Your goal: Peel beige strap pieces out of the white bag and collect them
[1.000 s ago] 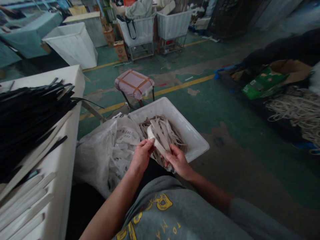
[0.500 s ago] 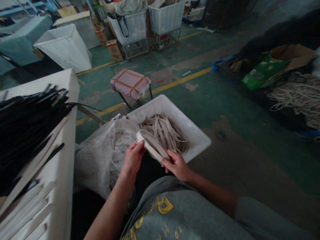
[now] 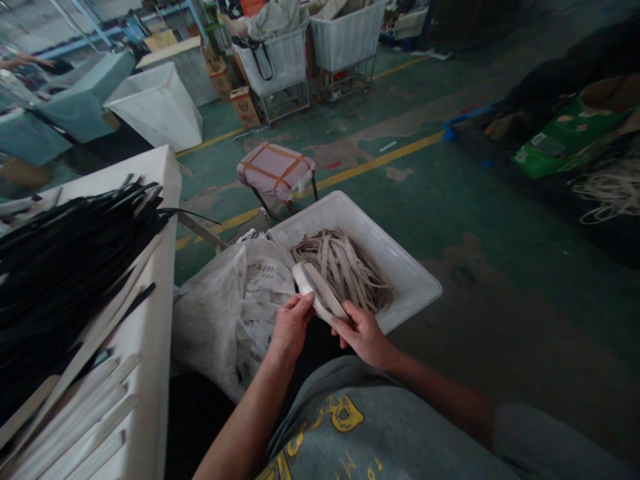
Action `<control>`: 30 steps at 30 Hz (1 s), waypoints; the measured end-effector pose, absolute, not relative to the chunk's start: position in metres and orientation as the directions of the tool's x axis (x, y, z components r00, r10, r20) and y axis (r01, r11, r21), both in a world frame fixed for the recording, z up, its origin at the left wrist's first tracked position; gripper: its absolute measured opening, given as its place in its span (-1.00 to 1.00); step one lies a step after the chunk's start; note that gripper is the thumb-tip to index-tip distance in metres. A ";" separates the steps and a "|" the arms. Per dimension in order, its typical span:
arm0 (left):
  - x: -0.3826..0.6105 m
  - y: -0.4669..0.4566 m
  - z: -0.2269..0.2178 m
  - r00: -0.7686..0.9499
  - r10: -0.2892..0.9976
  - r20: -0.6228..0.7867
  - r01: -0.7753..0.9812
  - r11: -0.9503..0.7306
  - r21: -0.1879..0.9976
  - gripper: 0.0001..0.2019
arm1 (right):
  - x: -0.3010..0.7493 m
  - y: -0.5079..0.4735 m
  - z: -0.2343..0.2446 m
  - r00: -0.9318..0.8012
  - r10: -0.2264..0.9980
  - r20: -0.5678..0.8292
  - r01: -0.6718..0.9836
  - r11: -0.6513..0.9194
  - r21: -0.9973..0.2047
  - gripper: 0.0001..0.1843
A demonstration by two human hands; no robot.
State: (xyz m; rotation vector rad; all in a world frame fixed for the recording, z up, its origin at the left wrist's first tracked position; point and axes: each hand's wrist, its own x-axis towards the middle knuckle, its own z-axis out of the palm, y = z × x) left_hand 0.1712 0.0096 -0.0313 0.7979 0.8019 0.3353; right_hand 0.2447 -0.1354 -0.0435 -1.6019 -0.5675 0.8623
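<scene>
Between my two hands is a pale strap (image 3: 320, 288) bent into a narrow loop. My left hand (image 3: 294, 321) pinches its left side between thumb and fingers. At its lower right end, my right hand (image 3: 361, 333) is closed on the strap. Just beyond the loop, a white plastic tub (image 3: 410, 283) holds a tangled heap of beige-grey straps (image 3: 345, 267). The loop overlaps the tub's near edge in my view and hides part of it.
On the left, a white table (image 3: 156, 267) carries black strips (image 3: 75, 260) and pale strips (image 3: 95, 407). A whitish sack (image 3: 215, 313) stands beside the tub. Behind are a padded stool (image 3: 276, 168), white bins (image 3: 160, 107) and wheeled carts (image 3: 285, 63). A green box (image 3: 560, 140) lies right.
The whole view has shifted, so things appear farther right. My left hand has moved slightly closer to the right one along the strap; both still hold it.
</scene>
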 end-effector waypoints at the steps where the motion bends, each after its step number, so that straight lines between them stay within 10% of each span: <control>1: 0.171 0.005 -0.032 0.692 0.515 -0.506 0.043 0.670 0.741 -0.63 | 0.245 -0.132 -0.042 0.632 0.745 -0.213 -0.095 -0.198 -0.976 -0.75; 30: 0.151 0.009 -0.029 0.693 0.503 -0.517 0.044 0.686 0.726 -0.70 | 0.251 -0.107 -0.038 0.588 0.789 -0.176 -0.154 -0.105 -0.983 -0.63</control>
